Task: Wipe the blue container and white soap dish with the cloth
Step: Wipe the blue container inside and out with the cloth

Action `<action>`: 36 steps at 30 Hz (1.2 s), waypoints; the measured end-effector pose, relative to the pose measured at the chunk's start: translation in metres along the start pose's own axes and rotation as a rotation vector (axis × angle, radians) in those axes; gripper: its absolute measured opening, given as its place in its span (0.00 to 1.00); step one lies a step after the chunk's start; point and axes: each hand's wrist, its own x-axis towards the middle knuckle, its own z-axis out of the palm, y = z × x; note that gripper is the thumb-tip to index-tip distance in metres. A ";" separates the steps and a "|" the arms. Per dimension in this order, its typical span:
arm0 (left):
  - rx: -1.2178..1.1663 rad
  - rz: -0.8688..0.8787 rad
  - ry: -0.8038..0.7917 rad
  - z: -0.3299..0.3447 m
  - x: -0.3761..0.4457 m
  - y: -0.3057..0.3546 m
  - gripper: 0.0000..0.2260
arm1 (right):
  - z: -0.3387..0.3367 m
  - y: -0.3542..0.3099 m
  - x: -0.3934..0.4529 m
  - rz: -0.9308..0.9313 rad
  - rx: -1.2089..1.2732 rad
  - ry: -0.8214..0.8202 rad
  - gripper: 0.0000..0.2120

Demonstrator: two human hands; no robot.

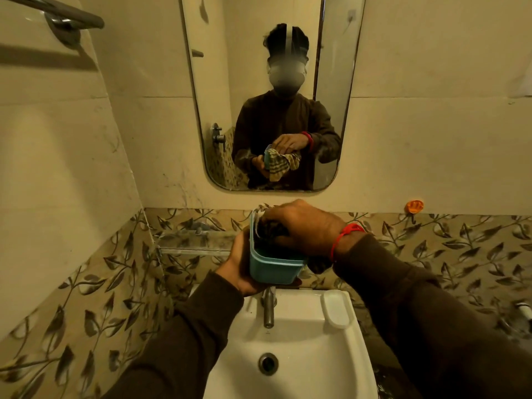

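My left hand [240,269] grips the blue container [272,267] from its left side and underneath, holding it tilted above the sink tap. My right hand [302,226] holds a checked cloth [273,227] bunched inside the container's opening; a bit of cloth hangs out below my right wrist. The mirror reflection shows the cloth draped over the container's far side. The white soap dish [335,309] lies on the sink's right back ledge, apart from both hands.
A white sink [302,349] with a metal tap [268,308] and drain stands below my hands. A glass shelf [195,240] is fixed on the leaf-patterned tiles at left. A mirror [267,90] hangs above, an orange hook [414,207] at right, a towel rail [66,17] top left.
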 end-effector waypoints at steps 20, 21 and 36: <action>0.051 0.172 0.128 -0.025 0.013 0.026 0.32 | 0.011 -0.012 -0.006 -0.053 -0.034 -0.150 0.20; 0.064 0.162 0.132 -0.024 0.013 0.026 0.31 | 0.010 -0.011 -0.005 -0.080 -0.073 -0.115 0.22; 0.222 0.263 0.151 -0.020 0.016 0.027 0.30 | 0.019 -0.020 -0.003 0.005 -0.481 -0.154 0.25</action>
